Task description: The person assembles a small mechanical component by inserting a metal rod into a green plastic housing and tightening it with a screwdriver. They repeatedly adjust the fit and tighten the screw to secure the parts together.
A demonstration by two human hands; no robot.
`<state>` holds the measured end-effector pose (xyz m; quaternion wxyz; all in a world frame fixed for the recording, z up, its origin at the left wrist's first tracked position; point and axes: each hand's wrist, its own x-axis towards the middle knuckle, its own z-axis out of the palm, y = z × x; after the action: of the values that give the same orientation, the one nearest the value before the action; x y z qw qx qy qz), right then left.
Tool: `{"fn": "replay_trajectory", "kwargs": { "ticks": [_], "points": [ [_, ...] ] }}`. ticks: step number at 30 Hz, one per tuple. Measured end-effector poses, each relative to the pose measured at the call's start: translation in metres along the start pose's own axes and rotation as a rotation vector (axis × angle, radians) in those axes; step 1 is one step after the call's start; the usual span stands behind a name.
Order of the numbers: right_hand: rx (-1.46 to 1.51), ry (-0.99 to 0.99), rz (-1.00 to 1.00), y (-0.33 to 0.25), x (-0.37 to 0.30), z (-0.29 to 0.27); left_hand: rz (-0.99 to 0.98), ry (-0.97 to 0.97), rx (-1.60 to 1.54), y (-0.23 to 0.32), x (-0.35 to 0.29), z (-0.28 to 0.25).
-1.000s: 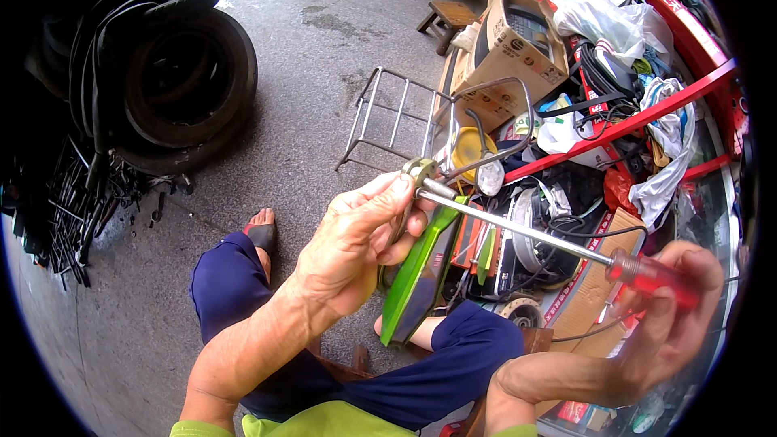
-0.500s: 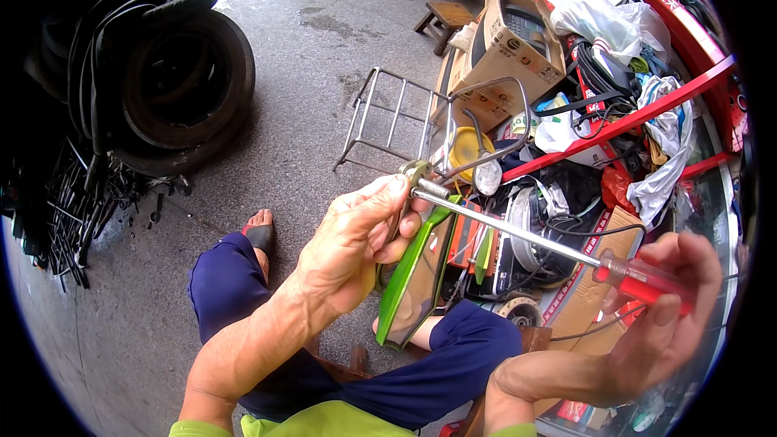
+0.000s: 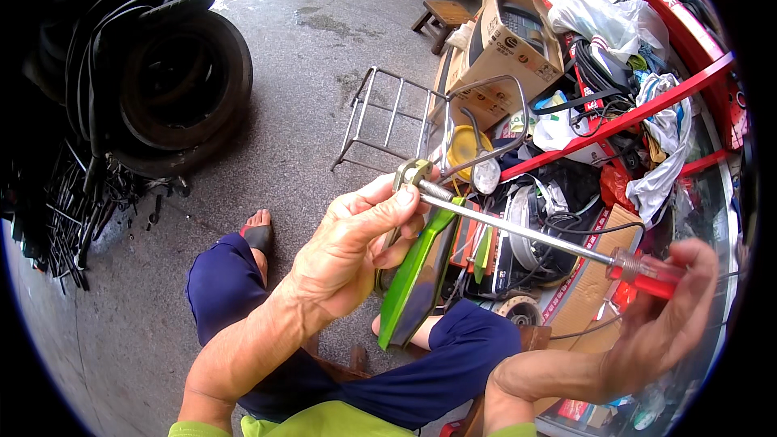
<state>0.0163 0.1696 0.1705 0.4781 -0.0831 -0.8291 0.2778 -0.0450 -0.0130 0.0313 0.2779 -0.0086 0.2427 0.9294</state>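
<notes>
My left hand is closed, thumb and fingers pinching a small metal bracket with a short threaded bolt sticking out to the right. Below those fingers hangs a long green-edged plastic piece with a dark, shiny face; how it joins the bracket is hidden. A screwdriver runs from right to left, its shaft alongside the bolt and its tip close to my left thumb. At the right, the fingers of my right hand are bent around the end of its clear red handle, the palm loose.
A wire rack stands ahead, beside cardboard boxes. Right of it, a red metal frame borders heaped bags, cables and tools. Old tyres are stacked at the left. A wooden stool sits far back.
The screwdriver's handle has shifted slightly right and up, and my right fingers have moved on it. The green piece has turned slightly, its face now darker. My left hand has barely moved.
</notes>
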Motion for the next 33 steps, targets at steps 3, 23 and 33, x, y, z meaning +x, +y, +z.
{"fn": "replay_trajectory", "kwargs": {
  "ticks": [3, 23, 33],
  "points": [
    [0.119, -0.276, -0.087, 0.017, 0.009, -0.025, 0.01, -0.016, -0.047, 0.0, -0.001, 0.001],
    [0.029, -0.317, -0.172, 0.007, 0.004, -0.021, 0.013, 0.007, -0.072, 0.004, -0.001, 0.001],
    [-0.041, -0.194, -0.393, 0.015, 0.005, -0.032, -0.024, -0.038, -0.132, 0.003, -0.002, 0.005]
  ]
}}
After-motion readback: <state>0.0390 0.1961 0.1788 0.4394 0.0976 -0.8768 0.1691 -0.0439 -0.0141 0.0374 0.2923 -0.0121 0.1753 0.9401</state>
